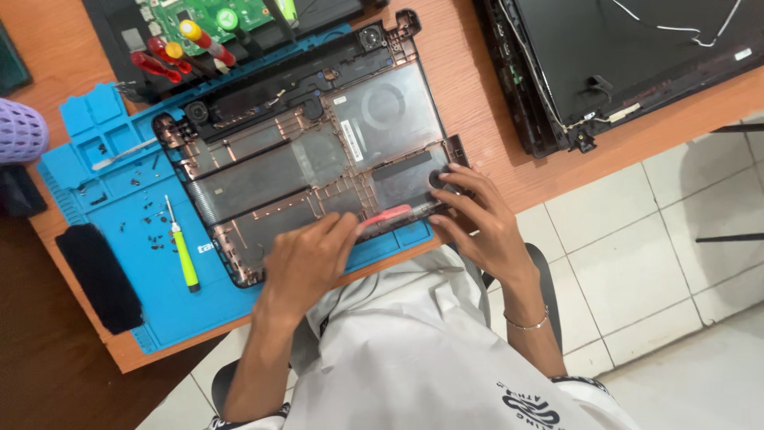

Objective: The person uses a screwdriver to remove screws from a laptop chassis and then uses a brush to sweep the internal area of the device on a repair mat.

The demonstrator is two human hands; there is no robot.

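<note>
An emptied black laptop bottom case [318, 151] lies open side up on a blue repair mat [119, 207]. My left hand [306, 259] rests on the case's near edge and grips a flat pink-red pry tool [386, 215] that lies along that edge. My right hand [477, 219] sits at the case's near right corner, fingertips pressing on a small round black part [438, 179] there.
A green-handled screwdriver [185, 255] and several loose screws [147, 215] lie on the mat's left half. A black cloth [99, 275] sits at the mat's left edge. Red and yellow screwdrivers [183, 48] and a green circuit board [215, 14] are behind. A laptop lid [629, 56] lies at right.
</note>
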